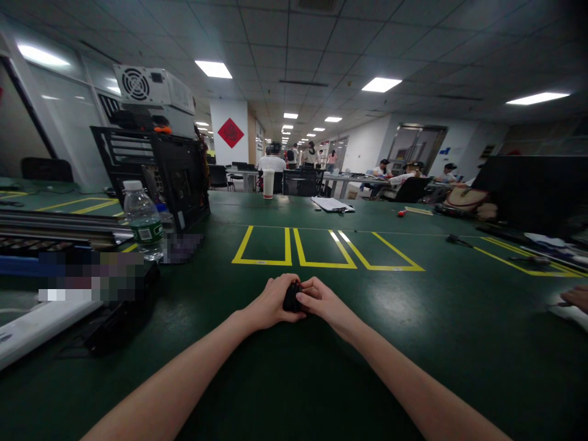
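Observation:
A small, dark black object (291,298), perhaps a bundled cable, sits between my two hands just above or on the green table (294,373). My left hand (271,301) wraps round its left side, thumb beneath and fingers over the top. From the right, the thumb and fingers of my right hand (324,304) pinch its edge. The fingers cover much of it, so its exact kind is unclear. Yellow tape outlines (327,265) lie on the table just beyond both hands.
At left stand a water bottle (144,228), an open computer case (177,180) and a power supply (154,87) on top. Farther back are a paper cup (268,185) and a clipboard (334,204). Another person's hand (577,297) shows at the right edge.

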Demonstrator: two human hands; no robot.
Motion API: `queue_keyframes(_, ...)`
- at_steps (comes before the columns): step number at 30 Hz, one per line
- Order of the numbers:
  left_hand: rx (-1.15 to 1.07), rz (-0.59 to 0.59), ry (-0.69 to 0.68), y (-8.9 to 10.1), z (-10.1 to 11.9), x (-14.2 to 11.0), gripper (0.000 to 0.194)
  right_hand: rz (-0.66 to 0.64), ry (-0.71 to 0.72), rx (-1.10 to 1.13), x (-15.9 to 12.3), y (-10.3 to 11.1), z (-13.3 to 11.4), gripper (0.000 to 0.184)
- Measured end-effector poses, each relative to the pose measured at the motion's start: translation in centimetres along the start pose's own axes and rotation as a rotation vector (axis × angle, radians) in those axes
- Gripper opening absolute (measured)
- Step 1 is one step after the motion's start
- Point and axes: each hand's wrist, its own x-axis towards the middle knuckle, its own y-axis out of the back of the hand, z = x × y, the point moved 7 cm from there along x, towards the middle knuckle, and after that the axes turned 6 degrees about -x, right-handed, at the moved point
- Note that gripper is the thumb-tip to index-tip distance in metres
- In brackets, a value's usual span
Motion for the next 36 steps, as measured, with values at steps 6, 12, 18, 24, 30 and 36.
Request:
queue_keyframes(6, -0.001, 0.069, -0.008, -0.7, -1.7, 0.3, 0.057, -0.002, 0.039, -0.071, 0.2, 0.1, -0.4, 0.030)
queue_keyframes(12, 0.005, 0.082, -0.022, -0.8, -1.7, 0.5, 0.055, -0.044, 0.062, -0.012, -0.2, -0.3, -1.0, 0.030)
queue_keyframes(18, -0.002, 0.011, -0.011, -0.1, -0.4, 0.0, 0.052, 0.033, -0.029, 0.068, 0.1, -0.3, -0.2, 0.029)
queue_keyframes(24, -0.001, 0.020, -0.009, -0.4, -0.8, 0.1, 0.054, -0.010, -0.052, 0.041, 0.0, -0.2, -0.2, 0.028)
queue_keyframes(30, -0.004, 0.062, -0.009, -0.8, -1.6, 0.4, 0.055, -0.015, 0.017, 0.003, -0.4, -0.2, -0.9, 0.026)
queue_keyframes(36, -0.001, 0.085, -0.026, -0.8, -1.8, 0.3, 0.057, 0.037, 0.005, 0.029, 0.2, -0.1, 0.2, 0.031)
